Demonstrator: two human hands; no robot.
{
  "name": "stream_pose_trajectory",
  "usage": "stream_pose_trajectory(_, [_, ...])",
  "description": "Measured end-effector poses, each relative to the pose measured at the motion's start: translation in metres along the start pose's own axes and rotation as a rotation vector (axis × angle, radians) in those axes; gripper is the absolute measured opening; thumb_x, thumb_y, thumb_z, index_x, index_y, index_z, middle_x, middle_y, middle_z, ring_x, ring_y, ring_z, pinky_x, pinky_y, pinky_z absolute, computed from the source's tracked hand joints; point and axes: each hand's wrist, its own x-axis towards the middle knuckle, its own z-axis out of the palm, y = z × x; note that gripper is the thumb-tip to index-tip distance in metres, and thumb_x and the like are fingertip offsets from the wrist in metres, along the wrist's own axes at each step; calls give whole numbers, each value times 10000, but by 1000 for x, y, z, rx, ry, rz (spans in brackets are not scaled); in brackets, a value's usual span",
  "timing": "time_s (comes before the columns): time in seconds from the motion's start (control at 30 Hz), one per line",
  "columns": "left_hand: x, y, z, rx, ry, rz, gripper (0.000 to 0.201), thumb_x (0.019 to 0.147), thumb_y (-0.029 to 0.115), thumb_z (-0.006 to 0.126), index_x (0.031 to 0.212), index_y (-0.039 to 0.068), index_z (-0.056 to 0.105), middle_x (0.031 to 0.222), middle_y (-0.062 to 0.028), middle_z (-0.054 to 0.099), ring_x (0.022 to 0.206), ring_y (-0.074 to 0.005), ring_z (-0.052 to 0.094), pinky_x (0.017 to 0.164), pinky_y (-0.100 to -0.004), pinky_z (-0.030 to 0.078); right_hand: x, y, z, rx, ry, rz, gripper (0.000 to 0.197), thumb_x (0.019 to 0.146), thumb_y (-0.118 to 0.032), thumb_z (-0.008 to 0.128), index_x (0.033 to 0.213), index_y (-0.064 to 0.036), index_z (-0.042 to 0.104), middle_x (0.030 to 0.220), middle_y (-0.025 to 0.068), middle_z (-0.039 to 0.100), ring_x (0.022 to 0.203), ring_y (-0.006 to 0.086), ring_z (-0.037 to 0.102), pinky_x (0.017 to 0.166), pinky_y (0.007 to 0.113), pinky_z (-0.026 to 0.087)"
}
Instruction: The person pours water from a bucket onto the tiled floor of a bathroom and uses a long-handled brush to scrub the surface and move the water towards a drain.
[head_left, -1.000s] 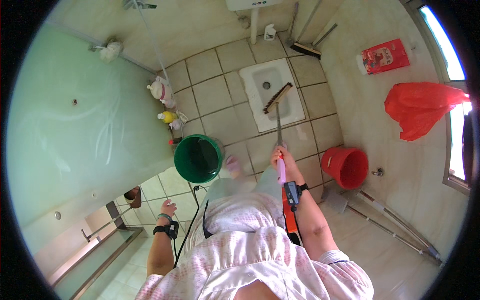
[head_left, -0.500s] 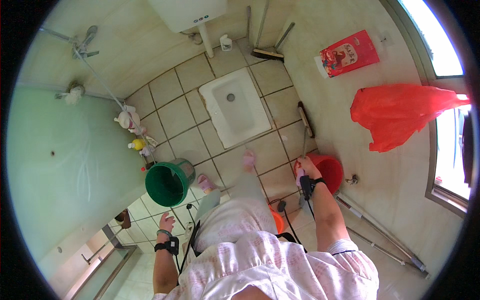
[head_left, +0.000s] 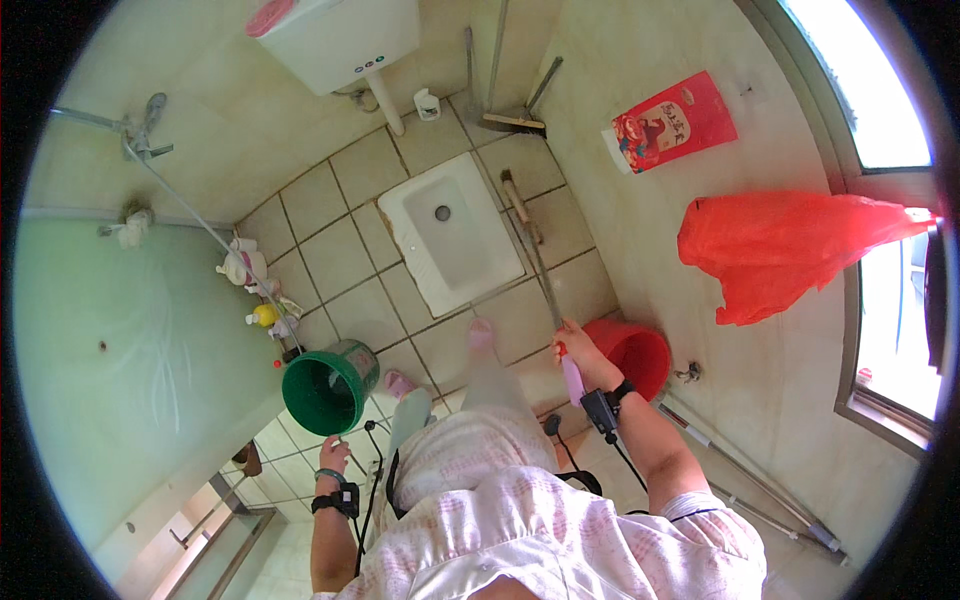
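Observation:
My right hand is closed around the pink grip of a long-handled floor brush. The brush head hangs over the tiles just right of the white squat toilet, its handle slanting back to me. A red bucket stands right beside that hand. My left hand is low at my left side with its fingers loosely apart and nothing visible in them. It is nearest to the green bucket, just below its rim in the view; whether they touch is unclear.
Several bottles line the left wall. Brooms and a white bottle stand at the back, near the cistern. A red plastic bag hangs by the window. Poles lie along the right wall. Cables run beside my legs.
My right hand has swung the brush leftward, away from the right wall and toward the toilet. My view has shifted slightly. My left hand appears closer to the green bucket.

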Motion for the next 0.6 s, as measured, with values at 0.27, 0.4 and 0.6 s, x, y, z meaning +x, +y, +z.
stream_pose_trajectory(0.27, [-25,33,18,-38,35,39,378,835,133,563,1200,101,469,928,-71,640,776,-155,620,577,-284,452,163,-95,-59,-1097,-189,-728,16,831,-64,487,835,-55,499,647,58,495,547,174,499,478,361,440])
stream_pose_trajectory(0.4, [-43,-4,3,-52,105,-22,401,847,117,533,1237,100,441,1004,-104,645,797,-166,625,583,-294,456,143,-101,63,-538,125,-58,236,834,-85,407,1050,-4,353,633,77,486,544,189,477,455,325,400])
stream_pose_trajectory(0.6, [-45,-24,6,-74,80,-145,459,831,123,542,1260,127,378,1066,-125,622,854,-226,608,638,-372,460,121,-87,86,-602,-284,-193,192,864,-129,440,1021,-19,440,632,39,477,535,141,483,444,313,397])
